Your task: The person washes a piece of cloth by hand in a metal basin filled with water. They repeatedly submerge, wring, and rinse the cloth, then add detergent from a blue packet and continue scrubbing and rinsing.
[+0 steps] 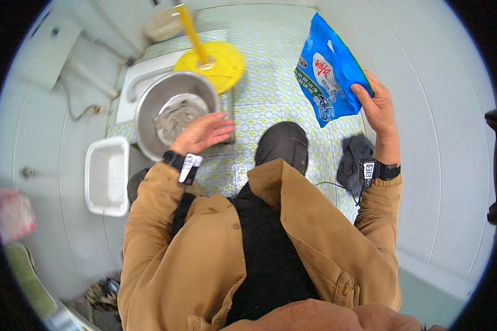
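In my right hand (379, 101) is a blue plastic pouch (331, 78) that bears white, red and green printing, pinched at its lower right edge between thumb and fingers. My left hand (205, 131), fingers extended, is over the right rim of a steel basin (145, 120) and holds nothing. Inside the basin a grey wet cloth (178, 118) lies with a white round dish or bowl (196, 101), partly covered by it. Whether the pouch is sealed I cannot tell.
Behind the basin stands a yellow plunger-like disc (227, 68) with a yellow handle (192, 35). A white squat-toilet pan (128, 82) lies partly under the basin. To the left is a white plastic tub (107, 178). Dark cloth (352, 163) lies on the patterned floor (269, 78) by the right wall.
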The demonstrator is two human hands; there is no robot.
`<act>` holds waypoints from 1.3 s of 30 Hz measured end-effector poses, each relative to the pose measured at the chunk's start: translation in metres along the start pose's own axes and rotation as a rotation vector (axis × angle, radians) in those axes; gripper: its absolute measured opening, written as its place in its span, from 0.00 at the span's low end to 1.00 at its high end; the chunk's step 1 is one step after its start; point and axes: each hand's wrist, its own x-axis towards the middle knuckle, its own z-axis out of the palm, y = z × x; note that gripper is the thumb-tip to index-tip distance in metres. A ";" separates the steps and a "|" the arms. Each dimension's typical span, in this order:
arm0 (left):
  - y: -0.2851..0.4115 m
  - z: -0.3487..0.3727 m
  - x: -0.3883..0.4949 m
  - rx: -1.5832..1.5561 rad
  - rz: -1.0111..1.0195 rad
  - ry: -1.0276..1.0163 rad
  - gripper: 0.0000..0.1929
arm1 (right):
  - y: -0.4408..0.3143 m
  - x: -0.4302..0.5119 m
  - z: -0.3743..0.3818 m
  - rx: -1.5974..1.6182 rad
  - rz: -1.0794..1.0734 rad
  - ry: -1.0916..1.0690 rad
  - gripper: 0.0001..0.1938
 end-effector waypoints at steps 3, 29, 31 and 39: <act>0.030 -0.022 0.016 0.045 0.095 -0.027 0.17 | -0.002 0.063 0.058 0.225 -0.069 -0.059 0.17; 0.014 -0.151 0.007 -0.025 0.518 0.505 0.22 | 0.187 0.132 0.318 0.458 0.192 -0.392 0.11; 0.012 -0.161 -0.002 -0.129 0.538 0.472 0.19 | 0.181 0.131 0.327 0.434 0.212 -0.389 0.11; 0.012 -0.169 -0.005 -0.239 0.458 0.406 0.20 | 0.170 0.137 0.335 0.764 0.483 -0.352 0.15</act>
